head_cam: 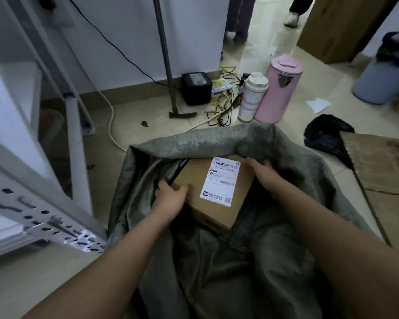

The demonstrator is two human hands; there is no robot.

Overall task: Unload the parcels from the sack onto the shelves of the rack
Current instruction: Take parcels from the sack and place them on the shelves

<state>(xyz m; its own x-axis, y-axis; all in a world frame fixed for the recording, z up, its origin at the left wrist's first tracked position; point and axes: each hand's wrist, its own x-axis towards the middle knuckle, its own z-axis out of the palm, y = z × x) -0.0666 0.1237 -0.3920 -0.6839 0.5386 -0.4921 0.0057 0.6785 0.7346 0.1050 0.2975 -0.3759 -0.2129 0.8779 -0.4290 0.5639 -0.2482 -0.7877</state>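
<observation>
Cardboard shows through the mouth of the grey woven sack [217,143], which sits slumped on the tiled floor with its rim folded back. Inside lies a brown parcel [194,180] with a white shipping label [221,180] facing up, and the person bending over it has both arms down in the opening.

Left hand [171,195] grips the parcel's near-left corner, thumb lying over the top face and the fingers [165,184] curled down the side against the sack cloth. Right hand [262,171] holds the far-right edge, its fingers wrapped over that edge and partly lost in shadow, so I cannot tell how far under they reach. So the box is held between the two hands across a diagonal, neither hand much nearer than the other.

Its long axis runs from the near edge, low in the sack, up and away toward the far rim, with the far end tilted a little higher. It looks to me like the lift is just about to start, and it has to come up along that slope to get past the folded lip.

The white metal rack [55,217] stands just beside the sack on the person's left, its perforated upright close to the left forearm, so the carry would swing leftward. A pink flask [279,88] and a pale tumbler [251,97] stand on the floor beyond the sack.
</observation>
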